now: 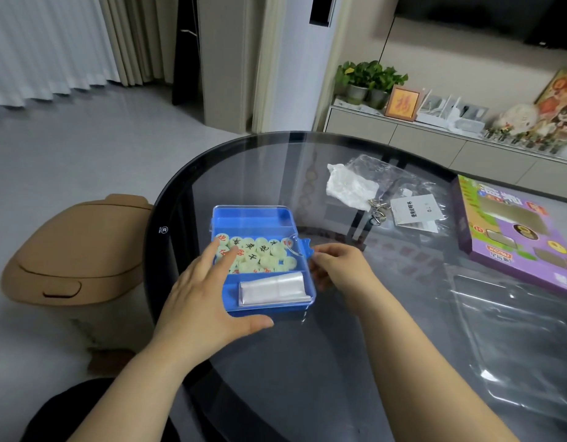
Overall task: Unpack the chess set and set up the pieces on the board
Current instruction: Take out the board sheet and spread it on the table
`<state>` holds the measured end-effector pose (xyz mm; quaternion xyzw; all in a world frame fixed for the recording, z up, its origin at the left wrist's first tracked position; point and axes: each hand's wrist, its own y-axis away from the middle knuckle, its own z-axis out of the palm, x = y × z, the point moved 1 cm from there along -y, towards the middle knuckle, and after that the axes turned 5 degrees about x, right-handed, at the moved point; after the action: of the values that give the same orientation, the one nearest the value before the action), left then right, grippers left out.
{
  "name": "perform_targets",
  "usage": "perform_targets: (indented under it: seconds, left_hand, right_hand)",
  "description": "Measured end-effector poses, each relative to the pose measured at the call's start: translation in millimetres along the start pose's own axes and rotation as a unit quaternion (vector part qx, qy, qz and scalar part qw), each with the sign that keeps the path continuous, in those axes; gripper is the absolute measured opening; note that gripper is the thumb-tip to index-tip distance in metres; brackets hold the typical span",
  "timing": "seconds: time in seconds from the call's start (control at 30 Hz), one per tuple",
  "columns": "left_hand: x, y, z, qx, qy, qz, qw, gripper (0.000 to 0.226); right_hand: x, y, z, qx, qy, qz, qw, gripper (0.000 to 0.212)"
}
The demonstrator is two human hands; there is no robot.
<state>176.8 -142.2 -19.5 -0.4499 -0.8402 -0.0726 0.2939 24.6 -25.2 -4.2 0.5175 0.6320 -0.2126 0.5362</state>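
Head view: the blue case [299,309] sat on the glass worktop [276,393] near its left rim, with its clear lid apparently down. By that reckoning the unpacking had barely begun. The round pale-green pieces [260,255] lay heaped in the middle compartment under the lid. A folded clear sheet [272,291], probably the board, lay in the compartment at the case's 6 o'clock end. The compartment at 12 o'clock looked bare. No board was spread and no piece stood outside the case, so opening, unfolding and the whole set-up were left to do.

The left grip [205,291] came in from 7 o'clock. It was released and flat: straight fingers pressed on the lid over the pieces, and the thumb lay along the near edge, steadying the case. The right grip [336,266] was at 3 o'clock, its fingers curled in a pinch at the blue latch tab [305,248] on that edge, seemingly ready to pop it.

Farther out at 1 o'clock lay a crumpled white wrapper [349,186], clear bags [368,164] and a printed slip [416,212]. A purple game box [515,237] lay well apart at 3 o'clock. A tan bin [78,250] stood on the floor at 9 o'clock.
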Motion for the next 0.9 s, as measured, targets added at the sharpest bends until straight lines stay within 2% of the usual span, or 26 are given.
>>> perform_targets:
  seconds: [0.1,0.27,0.47,0.57,0.73,0.83,0.9]
  left_hand:
    - [-0.8,0.6,1.0,0.002,0.007,0.008,1.0,0.105]
    - [-2.2,-2.0,2.1,0.025,0.054,0.009,0.998,0.098]
    - [-6.8,-1.6,1.5,0.048,0.129,0.023,0.99,0.086]
    - [-7.1,-0.2,0.6,0.091,0.181,0.025,0.979,0.075]
    - [-11.5,4.4,-2.5,0.193,0.215,-0.007,0.957,0.079]
    - [-19.9,1.1,-2.1,0.217,0.281,-0.055,0.933,0.064]
    - [-22.7,-3.6,-2.3,0.226,0.314,-0.095,0.917,0.042]
  right_hand:
    - [-7.4,-0.3,0.0,-0.007,-0.016,0.028,0.999,0.018]
    - [-14.8,-5.3,2.6,-0.02,0.087,0.009,0.996,0.027]
    - [-4.8,1.3,-5.3,-0.028,0.07,0.003,0.997,0.031]
    - [-1.5,6.8,-6.8,-0.023,0.069,0.002,0.997,0.031]
    - [0.2,11.5,-10.3,-0.017,0.082,0.002,0.996,0.03]
    - [1.4,13.7,-10.7,-0.011,0.103,0.005,0.995,0.029]
    - [2.8,13.9,-10.4,-0.003,0.107,0.005,0.994,0.029]
